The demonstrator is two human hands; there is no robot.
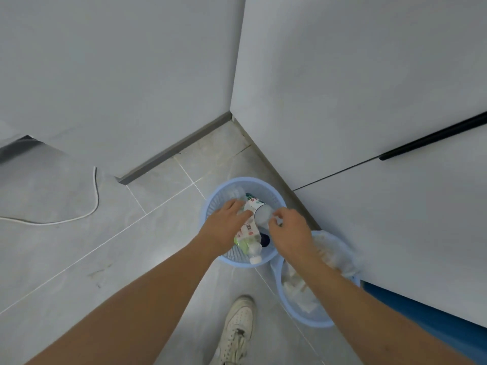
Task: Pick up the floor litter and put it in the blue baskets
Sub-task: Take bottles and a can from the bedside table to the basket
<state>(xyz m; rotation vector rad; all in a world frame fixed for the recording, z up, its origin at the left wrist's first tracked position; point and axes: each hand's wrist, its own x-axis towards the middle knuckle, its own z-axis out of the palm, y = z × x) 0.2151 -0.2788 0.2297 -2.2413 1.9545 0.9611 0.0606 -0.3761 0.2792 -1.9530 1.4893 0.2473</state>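
Note:
Two light blue mesh baskets stand on the grey tiled floor by a white cabinet. The far basket (224,191) holds several plastic bottles, among them a green-tinted one (247,245). Both my hands are over it. My left hand (226,225) has its fingers on a clear plastic bottle with a white label (259,209) that lies across the basket. My right hand (290,230) pinches the same bottle's other end. The near basket (303,318) holds crumpled white paper and clear plastic, partly hidden by my right forearm.
White cabinet fronts (382,206) with a black handle (432,137) rise close on the right. A wall with a grey skirting board (174,148) runs behind. A white cable (79,217) lies on the floor to the left. My white shoe (237,330) stands below the baskets.

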